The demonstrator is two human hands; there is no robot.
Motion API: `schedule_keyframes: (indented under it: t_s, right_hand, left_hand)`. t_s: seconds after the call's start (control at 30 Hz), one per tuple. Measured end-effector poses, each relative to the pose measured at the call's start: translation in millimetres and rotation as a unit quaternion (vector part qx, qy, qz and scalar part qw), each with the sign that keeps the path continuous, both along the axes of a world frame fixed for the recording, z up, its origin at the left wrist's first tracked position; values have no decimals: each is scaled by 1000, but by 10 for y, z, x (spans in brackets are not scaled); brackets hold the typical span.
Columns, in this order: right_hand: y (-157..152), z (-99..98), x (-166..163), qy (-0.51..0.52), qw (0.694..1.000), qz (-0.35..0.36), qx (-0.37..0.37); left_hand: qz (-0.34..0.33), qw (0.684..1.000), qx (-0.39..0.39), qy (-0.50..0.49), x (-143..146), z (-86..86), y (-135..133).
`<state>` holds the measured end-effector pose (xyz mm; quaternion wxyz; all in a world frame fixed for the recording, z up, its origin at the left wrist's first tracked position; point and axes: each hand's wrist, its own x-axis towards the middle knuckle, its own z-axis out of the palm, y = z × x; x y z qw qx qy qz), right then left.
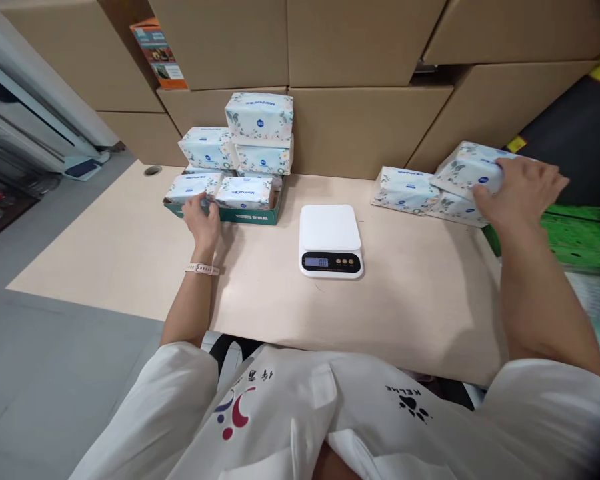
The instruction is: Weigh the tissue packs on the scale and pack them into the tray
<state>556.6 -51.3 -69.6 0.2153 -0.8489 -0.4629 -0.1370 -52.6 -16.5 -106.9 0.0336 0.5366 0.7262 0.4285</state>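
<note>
My left hand [201, 219] rests at the front of a green tray [250, 216] that holds stacked tissue packs [258, 133], its fingers curled on the front-left pack [190, 187]. At the table's right end my right hand [517, 190] grips the top tissue pack [467, 168] of a small pile; two more packs [405, 189] lie under and beside it. A white kitchen scale [330, 240] sits between the two piles, its display lit and its platform bare.
Large cardboard boxes [370, 127] form a wall behind the light wooden table [130, 247]. A green crate [585, 237] stands off the right edge. Shelving and grey floor lie to the left.
</note>
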Motion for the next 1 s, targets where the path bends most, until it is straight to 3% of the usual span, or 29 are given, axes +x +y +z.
schedule_keyframes:
  t_s: [0.1, 0.2, 0.33, 0.43, 0.53, 0.7, 0.83, 1.0]
  right_hand:
    - [81, 25, -362, 11, 998, 16, 56]
    - [110, 57, -1028, 36, 977, 190, 88]
    - [179, 38, -2130, 102, 886, 449, 53]
    - [308, -16, -2854, 125, 822, 555, 20]
    - [502, -74, -3390, 122, 800, 587, -14]
    - [829, -174, -3883, 92, 828, 544, -102]
    - [876, -216, -3972, 171, 841, 501, -109]
    - [559, -60, -3782, 232, 821, 520, -35]
  left_hand:
    - [13, 999, -22, 22, 44, 20, 12]
    - [12, 999, -33, 32, 107, 15, 17]
    - [-8, 999, -22, 22, 154, -29, -31]
    - [-25, 999, -30, 8, 148, -48, -70]
    - [-41, 998, -37, -5, 135, -44, -65]
    - [-29, 997, -54, 39, 152, -62, -1]
    - [-47, 997, -48, 41, 192, -61, -3]
    - [-117, 991, 41, -43, 355, 125, -205]
